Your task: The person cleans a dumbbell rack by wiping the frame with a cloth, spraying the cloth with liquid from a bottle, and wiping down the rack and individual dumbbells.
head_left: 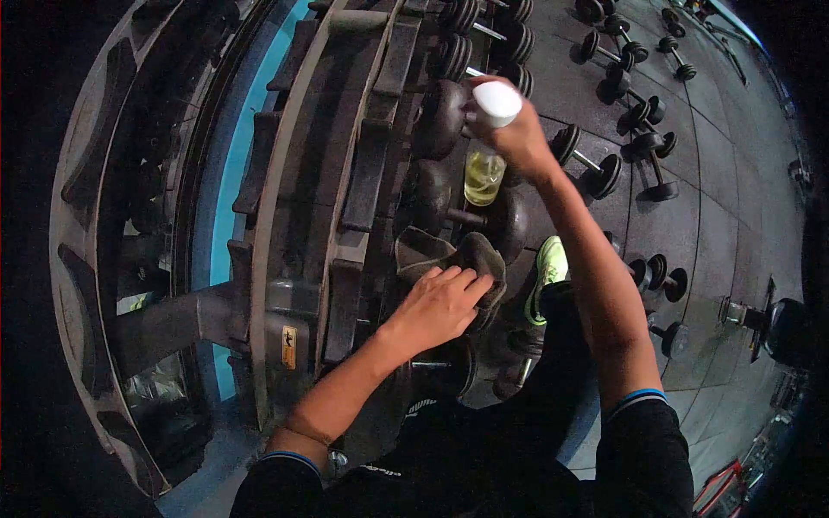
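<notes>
A clear spray bottle with a white top and yellow-green liquid hangs over the dumbbells, its neck wrapped by the fingers of my right hand. Lower down, my left hand presses on a dark grey cloth, fingers curled onto its folds. The cloth lies bunched against a large round-headed dumbbell, just below the bottle. Another big dumbbell head is left of my right hand.
A long dumbbell rack with dark saddles runs along the left. Several dumbbells lie on the tiled floor to the right. A bright yellow-green shoe is below the right forearm.
</notes>
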`<state>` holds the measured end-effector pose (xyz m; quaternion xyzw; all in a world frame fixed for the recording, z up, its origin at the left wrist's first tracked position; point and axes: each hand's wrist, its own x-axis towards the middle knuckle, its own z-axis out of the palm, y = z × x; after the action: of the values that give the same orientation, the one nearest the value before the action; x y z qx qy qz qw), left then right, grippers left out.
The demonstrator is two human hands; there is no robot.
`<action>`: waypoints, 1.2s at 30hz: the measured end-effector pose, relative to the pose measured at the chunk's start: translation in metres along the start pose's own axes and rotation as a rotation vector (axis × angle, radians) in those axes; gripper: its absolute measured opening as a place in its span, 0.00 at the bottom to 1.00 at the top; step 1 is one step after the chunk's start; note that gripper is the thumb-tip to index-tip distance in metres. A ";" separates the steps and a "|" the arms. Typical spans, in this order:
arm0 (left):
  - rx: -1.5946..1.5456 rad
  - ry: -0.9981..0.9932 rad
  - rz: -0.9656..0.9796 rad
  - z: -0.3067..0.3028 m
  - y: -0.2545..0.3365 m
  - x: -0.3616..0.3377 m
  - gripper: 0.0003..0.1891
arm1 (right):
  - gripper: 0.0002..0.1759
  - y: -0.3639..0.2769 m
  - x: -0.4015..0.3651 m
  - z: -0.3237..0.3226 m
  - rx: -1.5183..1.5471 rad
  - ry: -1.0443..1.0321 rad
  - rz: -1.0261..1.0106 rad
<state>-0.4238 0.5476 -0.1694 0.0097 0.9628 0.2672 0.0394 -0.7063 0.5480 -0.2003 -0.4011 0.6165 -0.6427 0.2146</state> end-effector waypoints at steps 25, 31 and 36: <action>-0.336 0.285 -0.153 -0.011 -0.007 0.009 0.32 | 0.40 0.321 -0.259 -0.286 -0.956 0.632 0.418; -0.600 0.302 -0.232 -0.018 -0.012 0.007 0.31 | 0.43 0.264 -0.226 -0.278 -1.050 0.419 0.505; -0.883 0.467 -0.258 -0.024 -0.004 0.004 0.31 | 0.53 0.109 -0.133 -0.207 -0.912 0.147 0.263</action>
<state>-0.4296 0.5316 -0.1513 -0.1867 0.7347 0.6361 -0.1437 -0.8141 0.7630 -0.3217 -0.3263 0.8947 -0.3006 0.0521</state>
